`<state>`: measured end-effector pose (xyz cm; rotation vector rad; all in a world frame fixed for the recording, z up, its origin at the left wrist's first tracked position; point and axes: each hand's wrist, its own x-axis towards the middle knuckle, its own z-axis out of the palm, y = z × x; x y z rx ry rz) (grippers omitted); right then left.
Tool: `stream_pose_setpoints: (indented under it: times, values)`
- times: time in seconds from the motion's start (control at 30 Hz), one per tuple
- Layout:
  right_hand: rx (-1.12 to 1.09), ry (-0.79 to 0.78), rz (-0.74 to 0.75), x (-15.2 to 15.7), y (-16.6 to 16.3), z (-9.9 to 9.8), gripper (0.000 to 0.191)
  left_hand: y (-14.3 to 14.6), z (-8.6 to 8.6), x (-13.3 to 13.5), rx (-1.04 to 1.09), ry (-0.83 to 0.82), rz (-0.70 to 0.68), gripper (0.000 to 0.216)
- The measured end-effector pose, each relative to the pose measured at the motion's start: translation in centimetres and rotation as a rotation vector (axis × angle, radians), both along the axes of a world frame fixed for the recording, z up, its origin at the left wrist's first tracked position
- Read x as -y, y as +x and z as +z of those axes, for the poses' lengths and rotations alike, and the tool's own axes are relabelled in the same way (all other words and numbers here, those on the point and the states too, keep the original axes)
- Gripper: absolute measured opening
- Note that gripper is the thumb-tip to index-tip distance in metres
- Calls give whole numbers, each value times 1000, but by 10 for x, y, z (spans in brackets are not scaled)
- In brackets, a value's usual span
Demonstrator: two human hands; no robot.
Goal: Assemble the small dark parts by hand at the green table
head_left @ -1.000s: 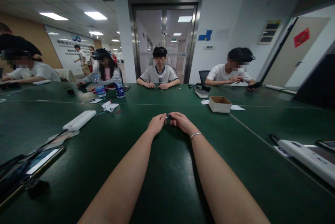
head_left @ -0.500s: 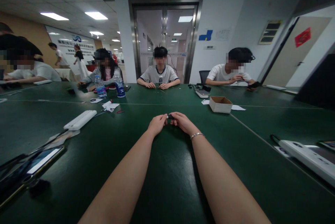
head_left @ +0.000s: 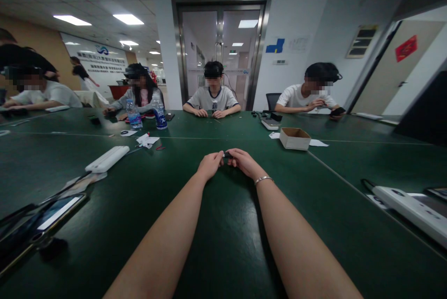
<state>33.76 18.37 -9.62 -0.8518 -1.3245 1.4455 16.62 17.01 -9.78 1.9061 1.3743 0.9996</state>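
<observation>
Both bare hands meet over the middle of the dark green, smooth-topped desk (head_left: 223,224). Between them is a small black object with a silvery end (head_left: 227,155), mostly covered by the fingers; its exact type cannot be told. The left hand (head_left: 210,165) has its fingers closed on the silvery end. The right hand (head_left: 243,161) has its fingers gripping the black part; a thin silver metal bracelet (head_left: 264,180) encircles that wrist. Whether the object touches the desk cannot be told.

Surroundings: to the left lie a long white plastic block (head_left: 107,159) and, nearer, a dark phone with a lit white strip on its screen (head_left: 59,213). Beyond the hands, to the right, stands an open-topped pale cardboard box (head_left: 295,140). At far right lies a white power strip (head_left: 408,205). Across the desk, directly opposite, sits a person in a white shirt with dark trim (head_left: 213,99), forearms on the desk
</observation>
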Motion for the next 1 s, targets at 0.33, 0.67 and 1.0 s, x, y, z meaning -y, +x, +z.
stream_pose_setpoints:
  times: [0.33, 0.67, 1.0]
  values:
    - [-11, -14, 0, 0, 0, 0, 25, 0, -2, -5, -34, -3, 26, 65]
    - [3, 1, -17, -2, 1, -1, 31, 2, -8, -7, 113, 7, 0, 37]
    - [-27, -10, -1, 2, 0, 0, 27, 0, -9, -9, 54, 44, -9, 45]
